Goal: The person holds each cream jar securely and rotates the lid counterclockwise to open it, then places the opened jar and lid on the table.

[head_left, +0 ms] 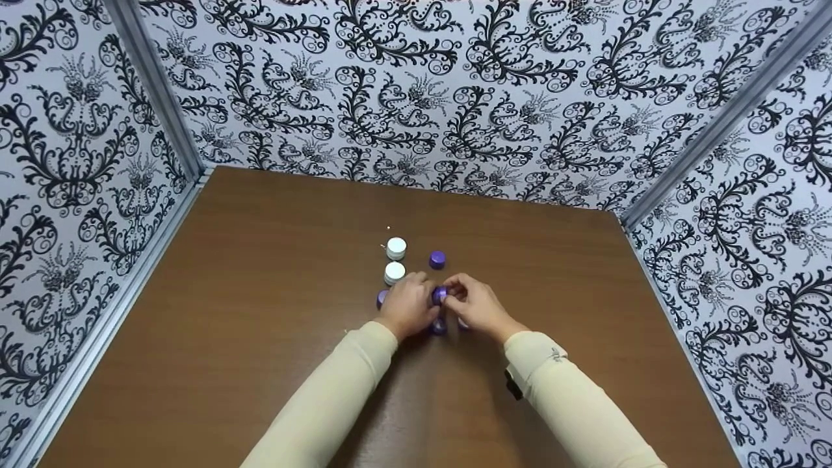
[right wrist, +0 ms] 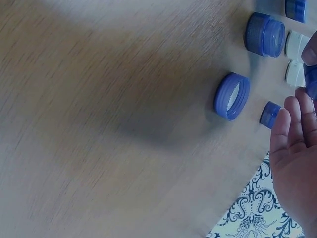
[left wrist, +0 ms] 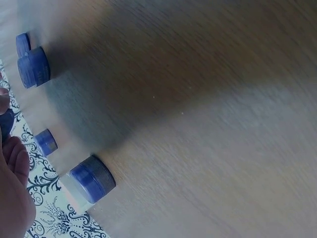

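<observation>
Nearest the viewer, two cream knit sleeves (head_left: 338, 396) are stretched over a brown counter (head_left: 260, 338) of smooth, faintly grained wood. The left hand (head_left: 408, 304) and right hand (head_left: 478, 305) are brought together just above it, and a small purple jar (head_left: 440, 294) is pinched between their curled fingertips, the grip of each hand being closed lightly round it from its own side. The jar is round, glossy and looks like plastic; it is held at the middle of the counter, mostly hidden by the fingers. Just beneath the hands a purple cap (head_left: 439, 326) lies on the wood, and another purple piece (head_left: 382, 298) peeks out beside the left hand. In the right wrist view a ribbed ring-shaped lid (right wrist: 232, 96) is seen standing on edge, its pale lining showing, with a squat purple pot (right wrist: 265, 34) beyond it. Farther off, two white round jars (head_left: 395, 260) are set one behind the other, nearly touching, and a lone purple jar (head_left: 437, 259) stands to their right. Behind, the counter is enclosed by walls (head_left: 455, 97) papered in black scrollwork on white, joined by grey metal strips.
</observation>
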`<state>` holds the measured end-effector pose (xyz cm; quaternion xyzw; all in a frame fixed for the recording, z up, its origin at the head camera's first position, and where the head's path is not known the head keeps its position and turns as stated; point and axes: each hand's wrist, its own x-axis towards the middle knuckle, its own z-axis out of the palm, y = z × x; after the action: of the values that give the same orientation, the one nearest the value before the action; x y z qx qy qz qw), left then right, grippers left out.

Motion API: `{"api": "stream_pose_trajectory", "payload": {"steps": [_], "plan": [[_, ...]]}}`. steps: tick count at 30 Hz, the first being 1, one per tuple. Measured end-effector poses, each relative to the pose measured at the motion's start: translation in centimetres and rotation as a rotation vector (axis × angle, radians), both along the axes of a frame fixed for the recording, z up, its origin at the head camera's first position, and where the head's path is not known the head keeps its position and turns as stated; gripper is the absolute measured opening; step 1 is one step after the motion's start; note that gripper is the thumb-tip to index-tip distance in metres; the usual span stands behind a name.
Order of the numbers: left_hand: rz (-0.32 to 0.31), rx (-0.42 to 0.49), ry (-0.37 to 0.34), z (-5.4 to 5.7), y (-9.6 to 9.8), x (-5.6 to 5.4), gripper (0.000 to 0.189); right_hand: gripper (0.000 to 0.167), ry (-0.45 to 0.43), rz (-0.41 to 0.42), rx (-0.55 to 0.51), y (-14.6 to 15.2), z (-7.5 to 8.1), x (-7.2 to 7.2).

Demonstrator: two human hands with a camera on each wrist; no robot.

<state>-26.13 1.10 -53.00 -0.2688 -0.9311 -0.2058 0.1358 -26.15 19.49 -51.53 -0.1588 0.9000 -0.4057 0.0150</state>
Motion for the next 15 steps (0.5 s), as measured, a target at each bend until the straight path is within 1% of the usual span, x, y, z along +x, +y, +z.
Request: {"api": "stream_pose_trajectory", "payload": {"steps": [4, 7, 12, 15], "plan": [[0.0, 0.003, 0.006, 0.01, 0.01, -0.01, 0.03, 0.021, -0.007, -0.023, 0.042, 0.06, 0.11, -0.01], [-0.002, 0.008, 0.011, 0.0, -0.02, 0.02, 0.029, 0.021, -0.015, -0.025, 0.068, 0.11, 0.14, -0.02], [-0.004, 0.005, 0.032, -0.16, -0.04, -0.03, 0.029, 0.017, -0.005, 0.0, 0.048, 0.09, 0.08, -0.09], [-0.005, 0.002, 0.041, -0.18, -0.01, -0.04, 0.028, 0.018, 0.004, 0.011, 0.02, 0.07, 0.01, -0.13]]}}
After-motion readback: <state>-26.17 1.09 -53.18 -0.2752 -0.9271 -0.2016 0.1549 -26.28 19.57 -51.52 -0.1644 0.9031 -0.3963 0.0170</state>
